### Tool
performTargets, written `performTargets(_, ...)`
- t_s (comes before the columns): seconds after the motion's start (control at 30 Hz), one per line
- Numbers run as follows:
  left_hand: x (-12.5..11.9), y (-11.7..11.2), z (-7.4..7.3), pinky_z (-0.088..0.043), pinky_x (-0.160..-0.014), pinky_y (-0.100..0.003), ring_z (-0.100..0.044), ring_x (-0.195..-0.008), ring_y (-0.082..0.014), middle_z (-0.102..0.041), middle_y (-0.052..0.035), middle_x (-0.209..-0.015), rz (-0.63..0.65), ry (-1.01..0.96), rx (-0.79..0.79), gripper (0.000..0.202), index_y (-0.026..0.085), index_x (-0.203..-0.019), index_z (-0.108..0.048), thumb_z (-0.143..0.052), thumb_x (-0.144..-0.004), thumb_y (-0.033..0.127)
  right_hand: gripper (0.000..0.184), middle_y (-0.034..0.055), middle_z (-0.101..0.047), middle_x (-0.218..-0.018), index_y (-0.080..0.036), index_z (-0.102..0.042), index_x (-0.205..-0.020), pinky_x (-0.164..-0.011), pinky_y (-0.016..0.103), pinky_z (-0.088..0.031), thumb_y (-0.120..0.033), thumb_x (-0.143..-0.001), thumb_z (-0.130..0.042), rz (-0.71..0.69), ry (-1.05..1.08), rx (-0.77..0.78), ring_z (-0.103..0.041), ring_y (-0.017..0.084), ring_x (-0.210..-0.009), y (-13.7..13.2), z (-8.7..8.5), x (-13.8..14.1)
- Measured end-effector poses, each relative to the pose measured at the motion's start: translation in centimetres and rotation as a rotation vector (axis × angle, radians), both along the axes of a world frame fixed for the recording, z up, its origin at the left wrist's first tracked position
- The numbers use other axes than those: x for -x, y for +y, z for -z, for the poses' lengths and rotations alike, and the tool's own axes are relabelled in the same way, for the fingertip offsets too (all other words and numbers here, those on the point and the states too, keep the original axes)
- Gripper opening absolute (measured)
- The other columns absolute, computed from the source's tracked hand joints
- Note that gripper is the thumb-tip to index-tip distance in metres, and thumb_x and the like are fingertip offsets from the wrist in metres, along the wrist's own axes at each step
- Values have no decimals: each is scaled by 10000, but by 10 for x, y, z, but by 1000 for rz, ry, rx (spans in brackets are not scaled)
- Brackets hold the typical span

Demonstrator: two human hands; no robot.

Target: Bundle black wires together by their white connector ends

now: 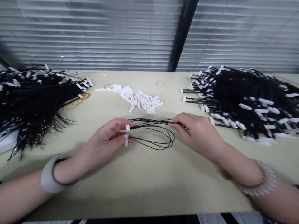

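Observation:
A wire harness [161, 127] of thin black wires with white connectors is stretched between my two hands above the table. My left hand [112, 135] grips its connector end; one white connector [127, 127] shows by the fingertips and another white piece [126, 142] by the thumb. Several of the wires curve back in a loop towards the left hand. On the other side my right hand [191, 129] pinches the wires between thumb and fingers, and the wire ends there are mostly hidden. Just beyond the hands lies a pile of loose white connectors [146, 101].
A big heap of black wires with white connectors [233, 93] covers the right of the table [144, 186]. Another heap of black wires [35, 96] lies at the left, with rubber bands [79, 100] beside it. One rubber band [160, 83] rests at the back, before window blinds [105, 37].

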State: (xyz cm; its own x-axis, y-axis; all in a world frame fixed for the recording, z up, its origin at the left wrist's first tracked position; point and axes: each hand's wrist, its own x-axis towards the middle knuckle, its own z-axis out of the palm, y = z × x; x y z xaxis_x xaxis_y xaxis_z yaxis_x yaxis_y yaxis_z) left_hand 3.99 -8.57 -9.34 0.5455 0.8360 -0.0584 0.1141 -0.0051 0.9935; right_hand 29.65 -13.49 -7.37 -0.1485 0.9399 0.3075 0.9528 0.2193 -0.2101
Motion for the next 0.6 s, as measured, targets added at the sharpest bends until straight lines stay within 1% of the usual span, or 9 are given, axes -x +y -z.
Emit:
performTargets(0.07, -1, -1, 0, -423, -697, -229, -532, -714, -94, -581, 10, -831, 2, -21, 4, 260, 241, -1077, -504, -510, -830, 155, 180, 19, -596, -742, -168, -576, -807, -623, 264, -413, -276, -856, -442, -2, 0, 1, -547, 121, -650, 0, 1, 0)
performTargets(0.13, -2, -1, -1, -424, -694, -230, -516, -698, -79, -579, 0, -952, 3, -55, 9, 268, 238, -1076, -502, -503, -826, 140, 157, 26, -602, -780, -171, -585, -840, -637, 275, -425, -259, -842, -455, -22, -10, 2, -552, 130, -669, 0, 1, 0)
performTargets(0.2, -3, -1, -3, -429, -697, -240, -498, -677, -67, -550, -18, -1091, 4, -75, 12, 268, 227, -1068, -494, -499, -818, 130, 158, 42, -600, -842, -172, -594, -894, -671, 292, -442, -250, -819, -479, -62, -16, -4, -557, 148, -726, 0, 0, 0)
performTargets(0.27, -4, -2, -5, -431, -700, -250, -493, -678, -69, -526, -38, -1150, 16, -68, 6, 268, 211, -1066, -481, -497, -813, 126, 188, 59, -587, -902, -171, -601, -934, -732, 310, -454, -261, -803, -500, -110, -4, -39, -553, 169, -815, 0, 0, 1)
performTargets(0.33, -4, -3, -7, -429, -703, -255, -498, -687, -75, -535, -43, -1119, 30, -64, -15, 267, 201, -1063, -475, -497, -810, 121, 215, 71, -574, -957, -171, -603, -960, -787, 322, -454, -282, -804, -506, -141, 33, -101, -540, 178, -890, 0, -2, 3)
performTargets(0.4, -4, -5, -9, -427, -705, -261, -505, -686, -80, -555, -34, -1044, 37, -75, -38, 264, 197, -1055, -479, -499, -804, 115, 232, 79, -558, -1015, -174, -597, -986, -828, 332, -448, -299, -818, -495, -148, 85, -143, -530, 177, -941, -1, -3, 6)
performTargets(0.5, -5, -7, -10, -425, -708, -276, -522, -685, -94, -572, -22, -913, 39, -86, -57, 250, 187, -1039, -491, -499, -801, 114, 229, 79, -540, -1072, -184, -584, -1005, -847, 334, -446, -299, -841, -473, -161, 161, -134, -523, 167, -980, -5, -5, 11)
performTargets(0.6, -6, -8, -10, -428, -710, -285, -533, -692, -99, -575, -24, -900, 50, -99, -67, 254, 187, -1043, -480, -496, -801, 110, 214, 66, -537, -1093, -192, -576, -1013, -855, 311, -447, -281, -844, -480, -210, 222, -139, -519, 147, -997, -8, -7, 17)
